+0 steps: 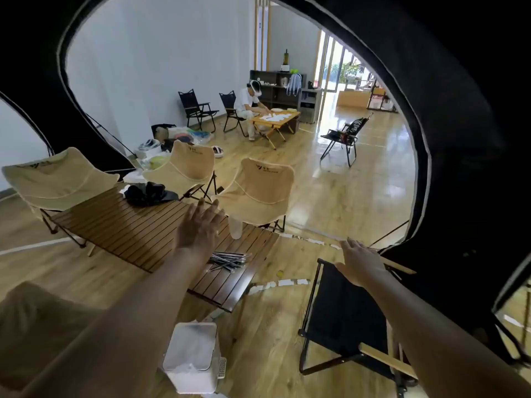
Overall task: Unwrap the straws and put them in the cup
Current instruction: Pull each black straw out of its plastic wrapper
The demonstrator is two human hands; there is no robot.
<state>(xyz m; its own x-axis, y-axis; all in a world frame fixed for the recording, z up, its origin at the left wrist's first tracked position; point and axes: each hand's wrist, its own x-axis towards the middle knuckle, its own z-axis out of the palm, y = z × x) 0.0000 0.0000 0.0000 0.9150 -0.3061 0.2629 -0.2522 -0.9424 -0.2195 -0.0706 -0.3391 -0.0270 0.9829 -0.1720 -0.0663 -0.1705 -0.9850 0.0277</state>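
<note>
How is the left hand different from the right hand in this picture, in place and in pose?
The left hand is over the slatted table, just beyond the pile of straws; the right hand is off the table, above the black chair. The left hand is closer to the cup than the right hand. Both are open, fingers straight, and hold nothing.

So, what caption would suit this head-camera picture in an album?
Left hand and right hand stretch forward, open; wrapped straws and a clear cup wait on the slatted table.
</note>
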